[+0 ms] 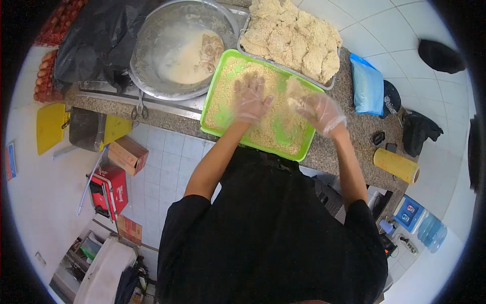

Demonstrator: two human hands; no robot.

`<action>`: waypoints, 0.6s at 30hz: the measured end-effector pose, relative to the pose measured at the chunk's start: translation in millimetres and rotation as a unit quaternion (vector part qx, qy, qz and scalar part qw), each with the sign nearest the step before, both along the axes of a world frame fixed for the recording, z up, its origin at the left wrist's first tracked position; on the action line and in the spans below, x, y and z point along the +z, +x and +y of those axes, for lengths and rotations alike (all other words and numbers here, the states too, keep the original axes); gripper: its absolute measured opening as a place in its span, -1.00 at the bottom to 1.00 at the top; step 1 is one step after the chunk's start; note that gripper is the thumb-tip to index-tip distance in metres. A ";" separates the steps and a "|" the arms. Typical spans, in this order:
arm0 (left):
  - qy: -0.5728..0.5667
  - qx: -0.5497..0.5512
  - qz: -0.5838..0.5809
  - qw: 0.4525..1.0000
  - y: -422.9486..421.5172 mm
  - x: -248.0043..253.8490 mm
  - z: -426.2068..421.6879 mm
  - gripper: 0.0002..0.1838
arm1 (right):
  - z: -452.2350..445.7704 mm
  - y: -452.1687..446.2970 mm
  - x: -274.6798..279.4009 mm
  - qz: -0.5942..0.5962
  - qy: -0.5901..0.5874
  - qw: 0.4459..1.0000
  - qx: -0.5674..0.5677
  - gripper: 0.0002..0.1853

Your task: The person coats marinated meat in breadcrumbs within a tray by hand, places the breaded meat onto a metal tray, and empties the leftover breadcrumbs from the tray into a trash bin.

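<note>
"Where is the left hand?"

"The left hand [249, 101], in a clear plastic glove, is left of centre over the shallow rectangular bright-green plastic tray [281, 133]; its fingers are spread, pressed flat against the loose pale-beige crumbs [276, 109], with nothing clasped in them."

"And the right hand?"

"The right hand [320, 110], gloved likewise, reaches in across the tray's right edge; its fingers bend towards a pale, crumb-covered lump [294, 87] near the far right corner; both are blurred, so I cannot tell whether the fingers grip it or only touch it."

"How do the crumbs lie?"

"Across most of the tray, unevenly; green plastic shows through near the left edge and towards the near right corner."

"What stands around it?"

"Just beyond the far edge, a rectangular silver metal tray [334, 80], heaped with rough beige crumb-coated pieces [291, 40]; by the far left corner, a large round silver metal bowl [152, 50], holding milky pale batter [185, 66] with pinkish-brown chunks [211, 49] on its right side."

"And elsewhere on the speckled brown granite countertop [349, 137]?"

"Grey metal scissors [140, 107] at the near edge, below the bowl; a yellow cylindrical roll [396, 166] towards the right end; a blue-and-white plastic bag [367, 87] beyond the metal tray's right edge."
</note>
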State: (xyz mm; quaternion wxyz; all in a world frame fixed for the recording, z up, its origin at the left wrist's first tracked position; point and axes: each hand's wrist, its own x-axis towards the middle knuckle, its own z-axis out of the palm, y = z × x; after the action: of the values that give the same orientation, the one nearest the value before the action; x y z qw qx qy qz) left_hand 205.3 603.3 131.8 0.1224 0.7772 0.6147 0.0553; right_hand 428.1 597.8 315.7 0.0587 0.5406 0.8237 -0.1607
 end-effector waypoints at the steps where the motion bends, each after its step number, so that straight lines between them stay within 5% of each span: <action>1: -0.004 0.001 0.003 1.000 0.0 0.3 -0.3 -0.18 | -7.3 1.6 -9.4 0.001 -0.038 0.999 -0.015 -0.57; 5: 0.027 0.010 -0.019 0.999 0.4 -12.9 -0.6 -0.19 | -33.6 5.4 -67.1 0.001 -0.102 0.982 -0.157 -0.57; 8: 0.048 0.013 -0.029 0.998 0.2 -14.7 -1.0 -0.19 | -65.9 28.5 -171.8 -0.157 0.187 0.965 0.095 -0.59; 14: 0.023 0.007 -0.021 0.999 0.8 -10.8 -3.7 -0.17 | -90.9 -41.1 -180.8 0.003 0.210 0.967 -0.142 -0.67; 18: 0.021 0.002 -0.030 0.999 0.0 -13.2 -2.1 -0.16 | -81.4 -21.8 -212.8 0.050 0.184 0.974 -0.121 -0.68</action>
State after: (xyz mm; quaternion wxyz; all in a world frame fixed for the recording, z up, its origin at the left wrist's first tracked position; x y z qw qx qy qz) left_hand 205.3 601.2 118.6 0.1245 0.7762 0.6112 0.0916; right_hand 406.4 516.4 102.9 -0.1029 0.6289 0.7696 -0.0393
